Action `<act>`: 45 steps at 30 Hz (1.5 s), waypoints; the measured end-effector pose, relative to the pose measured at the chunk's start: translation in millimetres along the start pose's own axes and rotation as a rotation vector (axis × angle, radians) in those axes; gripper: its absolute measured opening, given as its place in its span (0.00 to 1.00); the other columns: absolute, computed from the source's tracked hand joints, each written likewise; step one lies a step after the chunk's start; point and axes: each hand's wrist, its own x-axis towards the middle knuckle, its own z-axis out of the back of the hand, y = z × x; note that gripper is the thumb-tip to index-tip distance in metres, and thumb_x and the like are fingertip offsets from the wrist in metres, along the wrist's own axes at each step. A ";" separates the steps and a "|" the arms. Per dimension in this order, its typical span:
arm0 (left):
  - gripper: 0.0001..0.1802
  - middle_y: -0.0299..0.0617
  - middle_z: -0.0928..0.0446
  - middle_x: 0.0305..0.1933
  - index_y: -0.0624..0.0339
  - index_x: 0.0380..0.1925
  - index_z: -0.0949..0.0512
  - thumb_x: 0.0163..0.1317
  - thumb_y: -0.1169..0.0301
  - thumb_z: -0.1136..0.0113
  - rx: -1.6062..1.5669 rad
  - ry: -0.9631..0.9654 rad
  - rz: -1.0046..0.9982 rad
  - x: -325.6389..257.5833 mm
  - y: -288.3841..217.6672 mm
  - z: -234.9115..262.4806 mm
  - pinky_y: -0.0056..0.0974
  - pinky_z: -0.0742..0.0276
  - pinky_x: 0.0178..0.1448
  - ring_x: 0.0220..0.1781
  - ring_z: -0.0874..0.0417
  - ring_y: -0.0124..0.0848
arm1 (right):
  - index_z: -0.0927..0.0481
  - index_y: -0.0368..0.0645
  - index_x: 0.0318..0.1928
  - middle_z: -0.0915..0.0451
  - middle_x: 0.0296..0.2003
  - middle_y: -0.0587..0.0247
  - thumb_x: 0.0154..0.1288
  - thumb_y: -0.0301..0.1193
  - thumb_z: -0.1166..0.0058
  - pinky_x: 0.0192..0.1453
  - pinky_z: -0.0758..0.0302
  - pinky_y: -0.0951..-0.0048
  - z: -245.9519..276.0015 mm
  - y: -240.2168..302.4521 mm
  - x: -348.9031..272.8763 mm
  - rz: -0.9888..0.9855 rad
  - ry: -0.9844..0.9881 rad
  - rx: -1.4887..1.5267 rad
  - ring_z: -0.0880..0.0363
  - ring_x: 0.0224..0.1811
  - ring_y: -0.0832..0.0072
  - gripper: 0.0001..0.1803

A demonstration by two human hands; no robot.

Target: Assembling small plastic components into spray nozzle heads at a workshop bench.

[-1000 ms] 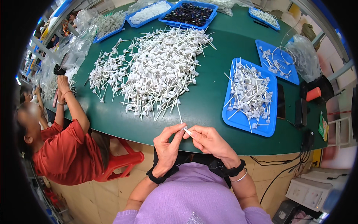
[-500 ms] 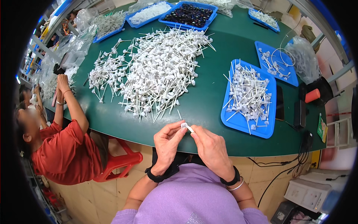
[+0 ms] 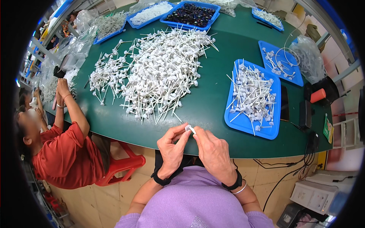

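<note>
My left hand (image 3: 171, 147) and my right hand (image 3: 213, 150) meet just over the near edge of the green table. Between their fingertips is a small white piece (image 3: 190, 129) with a wider head. Thumb and forefinger of each hand pinch it, and the fingers cover part of it. Beyond my hands lies a large heap of white stick-like pieces with wider heads (image 3: 163, 72). To the right, a blue tray (image 3: 238, 123) carries more such pieces (image 3: 253, 93).
A smaller cluster of pieces (image 3: 110, 74) adjoins the heap. Blue trays of dark parts (image 3: 192, 15) and white parts (image 3: 152, 13) stand at the back. Another blue tray (image 3: 292, 78) is farther right, near a black device (image 3: 305, 114). A co-worker in red (image 3: 70, 152) sits left.
The white piece has turned slightly between my fingertips. A thin white rod that stuck out past my left fingertips no longer shows. My right fingers have shifted a little over the piece.
</note>
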 end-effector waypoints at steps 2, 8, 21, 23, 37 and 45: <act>0.15 0.43 0.16 0.44 0.69 0.50 0.19 0.63 0.82 0.36 0.006 -0.001 0.004 -0.1 -0.4 0.0 0.28 0.19 0.51 0.46 0.15 0.26 | 0.26 0.42 0.49 0.23 0.27 0.52 0.71 0.27 0.47 0.26 0.27 0.56 0.6 0.0 -0.1 0.008 0.000 -0.010 0.21 0.26 0.51 0.08; 0.14 0.44 0.16 0.45 0.70 0.50 0.19 0.64 0.82 0.37 -0.078 0.025 0.093 1.5 -4.5 2.0 0.29 0.20 0.54 0.47 0.15 0.26 | 0.24 0.40 0.48 0.22 0.28 0.50 0.70 0.26 0.46 0.27 0.27 0.56 1.0 -2.3 -0.1 0.026 -0.019 0.057 0.21 0.27 0.50 0.08; 0.13 0.48 0.16 0.46 0.69 0.51 0.20 0.67 0.80 0.40 -0.141 0.128 0.193 6.4 -7.5 9.6 0.32 0.21 0.57 0.48 0.15 0.29 | 0.17 0.39 0.48 0.33 0.16 0.70 0.77 0.34 0.53 0.23 0.37 0.74 3.8 -37.7 16.3 -0.219 0.377 0.742 0.36 0.18 0.84 0.14; 0.13 0.46 0.16 0.46 0.69 0.50 0.20 0.67 0.80 0.39 -0.150 0.131 0.191 6.7 -6.8 9.7 0.32 0.21 0.57 0.48 0.16 0.28 | 0.17 0.39 0.48 0.33 0.16 0.75 0.78 0.35 0.55 0.22 0.40 0.78 2.4 -41.1 17.2 -0.273 0.434 0.848 0.37 0.18 0.88 0.15; 0.12 0.41 0.16 0.45 0.68 0.49 0.18 0.67 0.79 0.38 0.157 0.099 -0.039 5.3 -4.0 9.3 0.30 0.22 0.55 0.47 0.17 0.25 | 0.20 0.40 0.51 0.31 0.18 0.74 0.80 0.35 0.60 0.20 0.40 0.80 -5.9 -37.2 9.9 -0.366 0.436 1.012 0.37 0.18 0.88 0.16; 0.12 0.45 0.15 0.43 0.68 0.49 0.19 0.66 0.78 0.38 -0.145 0.086 0.223 15.6 -15.3 5.2 0.32 0.21 0.55 0.46 0.14 0.29 | 0.20 0.39 0.51 0.30 0.18 0.70 0.79 0.34 0.58 0.21 0.36 0.76 28.8 -27.9 5.2 -0.324 0.369 0.727 0.34 0.17 0.85 0.15</act>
